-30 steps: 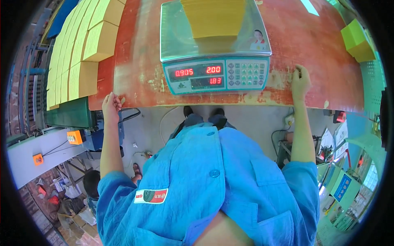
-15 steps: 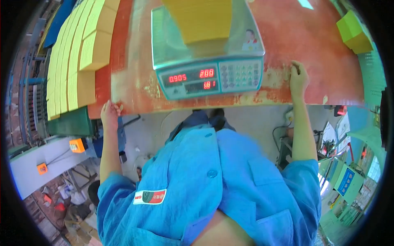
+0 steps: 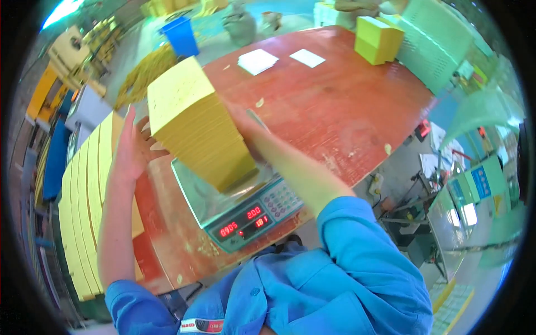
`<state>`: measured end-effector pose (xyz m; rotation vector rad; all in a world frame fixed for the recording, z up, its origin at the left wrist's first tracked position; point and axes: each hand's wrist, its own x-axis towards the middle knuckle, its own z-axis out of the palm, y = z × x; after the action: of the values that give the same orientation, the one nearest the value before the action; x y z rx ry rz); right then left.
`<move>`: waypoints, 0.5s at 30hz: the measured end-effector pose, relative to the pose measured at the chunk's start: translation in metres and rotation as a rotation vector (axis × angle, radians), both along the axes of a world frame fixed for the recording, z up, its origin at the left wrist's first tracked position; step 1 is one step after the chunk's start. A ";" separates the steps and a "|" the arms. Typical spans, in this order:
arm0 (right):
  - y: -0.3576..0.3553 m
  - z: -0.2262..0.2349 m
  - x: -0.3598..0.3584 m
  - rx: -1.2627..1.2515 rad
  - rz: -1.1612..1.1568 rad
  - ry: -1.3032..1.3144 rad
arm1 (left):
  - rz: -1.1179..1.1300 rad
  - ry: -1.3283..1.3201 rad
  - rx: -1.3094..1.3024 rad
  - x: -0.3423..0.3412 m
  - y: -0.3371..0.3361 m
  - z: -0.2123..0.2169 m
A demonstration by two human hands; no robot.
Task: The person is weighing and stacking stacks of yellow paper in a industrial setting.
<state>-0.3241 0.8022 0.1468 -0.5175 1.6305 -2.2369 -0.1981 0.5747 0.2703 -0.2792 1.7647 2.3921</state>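
A tall block of stacked yellow paper sheets (image 3: 202,140) stands on the metal pan of a teal-framed weighing scale (image 3: 192,196), whose red digits are lit. My left hand (image 3: 133,148) is open beside the left side of the block. Its fingers are apart, with a gap between the palm and the paper. My right hand (image 3: 244,124) reaches to the block's right side and appears to be at or very near it. Its fingers are blurred and partly hidden, so I cannot tell how they are bent.
Rows of yellow paper stacks (image 3: 84,218) line the left side of the red table (image 3: 312,111). White sheets (image 3: 257,61) and a single white card (image 3: 307,57) lie toward the far edge. Another yellow stack (image 3: 375,42) stands at the far right, beside a pale green perforated panel (image 3: 435,42).
Both hands have left the table's front edge and moved forward to either side of the paper block on the scale. The view has tilted up and turned, showing more of the table's far side.
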 end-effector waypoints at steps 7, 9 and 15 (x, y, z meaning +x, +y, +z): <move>0.044 -0.022 0.070 0.214 -0.111 0.221 | -0.179 -0.186 -0.078 -0.009 0.015 0.020; 0.067 -0.016 0.105 0.217 -0.133 0.083 | -0.121 -0.233 -0.115 -0.005 0.023 0.016; 0.121 -0.036 0.198 0.122 -0.101 -0.130 | -0.264 -0.226 -0.077 -0.009 0.009 0.020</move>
<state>-0.1259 0.9231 0.1109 -0.2579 1.7468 -2.1735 -0.2071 0.5834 0.2900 -0.2927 1.6768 2.0291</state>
